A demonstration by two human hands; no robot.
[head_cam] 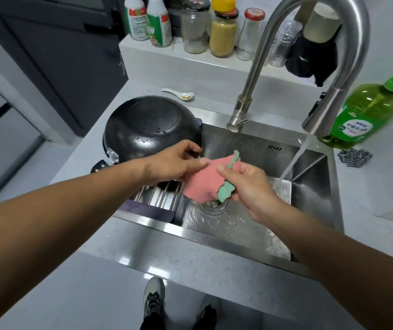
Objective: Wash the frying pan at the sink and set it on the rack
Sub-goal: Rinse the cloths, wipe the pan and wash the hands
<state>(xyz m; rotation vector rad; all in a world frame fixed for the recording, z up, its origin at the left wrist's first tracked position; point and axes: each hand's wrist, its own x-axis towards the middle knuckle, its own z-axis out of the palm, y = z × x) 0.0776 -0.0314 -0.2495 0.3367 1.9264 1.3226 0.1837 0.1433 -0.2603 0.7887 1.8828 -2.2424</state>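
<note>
The black frying pan [147, 126] lies upside down on the metal rack [159, 196] at the left end of the sink [309, 177], wet with droplets. Its handle [99, 166] points toward me on the left. Over the basin, both hands hold a pink and green cloth [205, 181]. My left hand [174, 164] pinches its left edge, just in front of the pan's rim. My right hand [247, 184] grips the cloth's right side. Water runs from the steel faucet [319, 120] into the right part of the basin.
A green dish soap bottle [366, 115] and a steel scrubber [354, 157] sit right of the sink. A white spoon [181, 94] lies behind the pan. Jars and bottles [221, 32] line the raised ledge at the back. The drain [214, 204] is below the cloth.
</note>
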